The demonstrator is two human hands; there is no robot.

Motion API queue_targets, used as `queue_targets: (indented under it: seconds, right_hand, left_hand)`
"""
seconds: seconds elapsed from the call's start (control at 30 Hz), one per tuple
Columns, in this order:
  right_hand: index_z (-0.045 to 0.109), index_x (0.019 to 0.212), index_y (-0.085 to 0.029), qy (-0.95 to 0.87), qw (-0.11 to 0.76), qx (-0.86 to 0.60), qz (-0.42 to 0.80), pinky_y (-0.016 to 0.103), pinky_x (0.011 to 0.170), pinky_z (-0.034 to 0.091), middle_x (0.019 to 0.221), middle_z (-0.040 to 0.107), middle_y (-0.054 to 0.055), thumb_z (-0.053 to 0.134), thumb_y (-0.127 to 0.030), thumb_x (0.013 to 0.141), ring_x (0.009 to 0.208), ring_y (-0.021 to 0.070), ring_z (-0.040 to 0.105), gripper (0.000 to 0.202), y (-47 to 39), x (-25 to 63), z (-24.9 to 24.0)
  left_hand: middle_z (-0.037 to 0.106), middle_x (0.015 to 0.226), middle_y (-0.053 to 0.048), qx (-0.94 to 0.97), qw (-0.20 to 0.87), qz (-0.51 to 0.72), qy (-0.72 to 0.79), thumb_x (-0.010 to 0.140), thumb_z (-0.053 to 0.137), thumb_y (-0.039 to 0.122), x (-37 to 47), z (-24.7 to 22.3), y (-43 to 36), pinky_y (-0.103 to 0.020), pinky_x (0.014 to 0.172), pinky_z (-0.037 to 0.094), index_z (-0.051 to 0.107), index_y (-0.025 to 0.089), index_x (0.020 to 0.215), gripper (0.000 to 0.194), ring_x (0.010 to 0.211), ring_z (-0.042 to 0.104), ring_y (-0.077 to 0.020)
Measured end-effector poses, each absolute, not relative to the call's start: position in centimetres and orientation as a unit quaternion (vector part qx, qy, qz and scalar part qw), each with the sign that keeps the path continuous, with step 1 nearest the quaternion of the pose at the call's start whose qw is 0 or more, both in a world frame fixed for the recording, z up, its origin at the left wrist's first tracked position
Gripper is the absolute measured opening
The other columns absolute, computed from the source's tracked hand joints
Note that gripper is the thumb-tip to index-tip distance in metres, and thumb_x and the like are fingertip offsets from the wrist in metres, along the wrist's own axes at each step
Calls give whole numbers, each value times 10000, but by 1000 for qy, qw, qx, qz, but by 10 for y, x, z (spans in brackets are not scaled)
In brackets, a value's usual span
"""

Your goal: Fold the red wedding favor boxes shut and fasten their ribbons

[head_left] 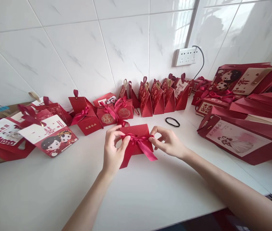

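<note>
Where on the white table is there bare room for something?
The table is bare between the left forearm and left-hand boxes, and between both forearms, nearer than the ribboned box between the left hand and right hand. A smaller gap separates the black band from the big picture box. It is crowded along the wall and far right.

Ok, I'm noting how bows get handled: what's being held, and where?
The pink bow on the small red box: left hand and right hand each pinch a side loop.
</note>
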State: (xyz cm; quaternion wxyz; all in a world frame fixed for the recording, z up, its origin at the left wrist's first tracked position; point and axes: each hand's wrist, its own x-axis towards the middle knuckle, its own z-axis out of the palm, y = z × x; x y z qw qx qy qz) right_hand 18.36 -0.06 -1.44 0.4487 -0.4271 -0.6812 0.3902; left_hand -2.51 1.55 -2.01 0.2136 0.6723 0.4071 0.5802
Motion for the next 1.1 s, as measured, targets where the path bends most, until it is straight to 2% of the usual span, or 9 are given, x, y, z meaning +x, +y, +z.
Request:
queue_targets:
  seconds: [0.17,0.33,0.4,0.6,0.8,0.9,1.0,1.03,1.1]
  right_hand:
    - [487,786,-183,-669,466,-405,415,214,472,539,752,514,-28,621,-390,853,547,78,557,256,0,183,-15]
    - [456,801,-186,-651,479,-399,432,201,490,541,729,515,-24,524,-478,920,601,85,547,322,0,183,-17]
    - [446,795,-186,-650,474,-397,441,200,490,538,716,513,-25,515,-518,919,600,84,543,360,0,183,-18]
    - [441,776,-186,-636,477,-376,476,199,477,527,698,503,-31,542,-597,883,590,84,541,436,2,182,-17]
    - [443,766,-189,-615,467,-370,516,225,503,533,685,509,-30,537,-610,878,598,94,541,446,2,180,-14]
    - [426,782,-201,-618,471,-393,492,244,499,531,729,502,-17,529,-589,883,630,114,544,415,0,181,-16]
    - [428,984,-226,-646,506,-424,384,333,599,580,1018,526,66,566,-589,849,918,216,597,412,-3,182,-17]
    - [408,1097,-236,-669,504,-428,340,401,700,591,1155,496,107,602,-601,816,1072,269,563,500,-4,182,-17]
    - [300,1307,-239,-728,466,-427,266,542,930,509,1352,390,176,681,-600,746,1293,354,419,768,-5,182,-17]
  left_hand:
    - [569,819,-11,635,223,612,416,794,671,407,-21,-18,12,-239,697,563,522,205,733,259,791,625,-129]
    - [481,565,58,627,249,578,459,809,644,360,-20,-13,8,-162,442,413,477,202,672,268,468,456,-66]
    - [411,523,73,628,258,562,472,821,616,368,-20,-11,7,-163,404,354,434,205,629,311,432,388,-60]
    - [293,520,76,637,247,539,492,849,537,352,-18,-11,7,-183,424,306,327,217,580,368,450,301,-66]
    - [272,505,81,639,200,554,494,864,503,323,-16,-16,4,-193,421,282,295,227,587,360,443,269,-71]
    - [297,501,82,648,186,562,479,854,519,319,-17,-18,4,-189,431,301,309,225,587,352,443,286,-71]
    - [308,493,83,656,171,569,465,839,543,311,-18,-20,5,-185,438,314,316,223,582,354,443,296,-69]
    - [308,489,84,658,168,570,463,837,550,308,-18,-21,5,-183,438,316,317,222,581,357,441,298,-68]
    - [318,482,85,662,164,569,460,840,558,302,-18,-21,5,-176,437,326,322,219,580,361,435,313,-65]
